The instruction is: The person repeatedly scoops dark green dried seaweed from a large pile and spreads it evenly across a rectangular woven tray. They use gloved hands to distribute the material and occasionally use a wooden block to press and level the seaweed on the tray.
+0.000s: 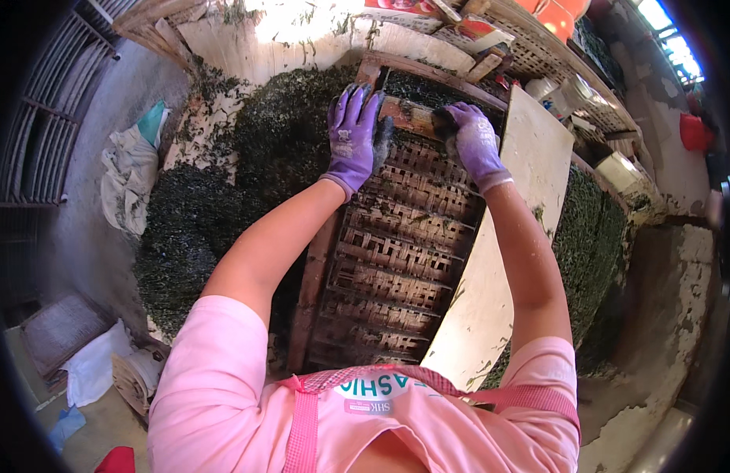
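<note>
A slatted tray of woven bamboo (394, 254) in a wooden frame lies before me, with dark green shreds stuck to it. Across its far part runs a worn wooden bar (409, 115). My left hand (353, 133), in a purple coated glove, rests at the bar's left end with its fingers stretched out. My right hand (472, 139), gloved alike, is at the bar's right end with curled fingers; dark matter hides their tips. Beyond the bar, dark green shreds (436, 91) show within the frame. A pale board (489, 295) lies along the tray's right side.
Heaps of dark green shredded leaf matter lie left (193, 236) and right (592, 266) of the tray. A crumpled whitish cloth (128, 171) is at the left. Along the far right stands a woven rack (533, 47) with containers. A metal rack (51, 118) is at the far left.
</note>
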`<state>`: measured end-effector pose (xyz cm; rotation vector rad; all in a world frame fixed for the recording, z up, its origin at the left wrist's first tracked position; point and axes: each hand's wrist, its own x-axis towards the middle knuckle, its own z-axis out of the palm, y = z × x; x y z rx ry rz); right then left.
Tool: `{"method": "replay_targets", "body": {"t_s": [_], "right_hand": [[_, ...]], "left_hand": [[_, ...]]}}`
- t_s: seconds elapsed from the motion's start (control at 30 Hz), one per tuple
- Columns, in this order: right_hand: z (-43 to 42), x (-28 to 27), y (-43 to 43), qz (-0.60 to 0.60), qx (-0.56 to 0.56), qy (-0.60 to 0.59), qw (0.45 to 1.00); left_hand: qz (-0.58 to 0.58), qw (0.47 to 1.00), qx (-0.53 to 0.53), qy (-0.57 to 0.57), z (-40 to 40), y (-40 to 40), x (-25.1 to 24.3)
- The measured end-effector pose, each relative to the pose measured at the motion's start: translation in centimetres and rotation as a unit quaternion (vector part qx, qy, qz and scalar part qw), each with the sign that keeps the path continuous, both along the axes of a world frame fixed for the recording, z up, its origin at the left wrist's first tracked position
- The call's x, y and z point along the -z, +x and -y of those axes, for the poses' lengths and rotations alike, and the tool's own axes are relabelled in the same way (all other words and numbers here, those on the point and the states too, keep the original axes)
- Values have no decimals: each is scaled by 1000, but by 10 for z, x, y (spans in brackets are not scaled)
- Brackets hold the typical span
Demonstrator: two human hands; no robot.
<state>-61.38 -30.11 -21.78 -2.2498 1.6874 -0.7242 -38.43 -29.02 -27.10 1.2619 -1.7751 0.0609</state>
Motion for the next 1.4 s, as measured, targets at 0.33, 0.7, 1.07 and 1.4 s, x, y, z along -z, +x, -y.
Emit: {"method": "replay_targets", "body": {"t_s": [0.33,0.7,1.07,1.4], "right_hand": [[13,35,-21,76,-29,-71,994],[-181,118,338,-210,-154,118,958],[-156,136,363,304,22,179,935],[-219,-139,348,96,17,151,984]], "left_hand": [[206,939,97,257,-316,95,86],[75,949,121,282,-351,87,60],[-46,931,97,349,-496,308,55],[-135,953,133,238,-363,399,-39]]}}
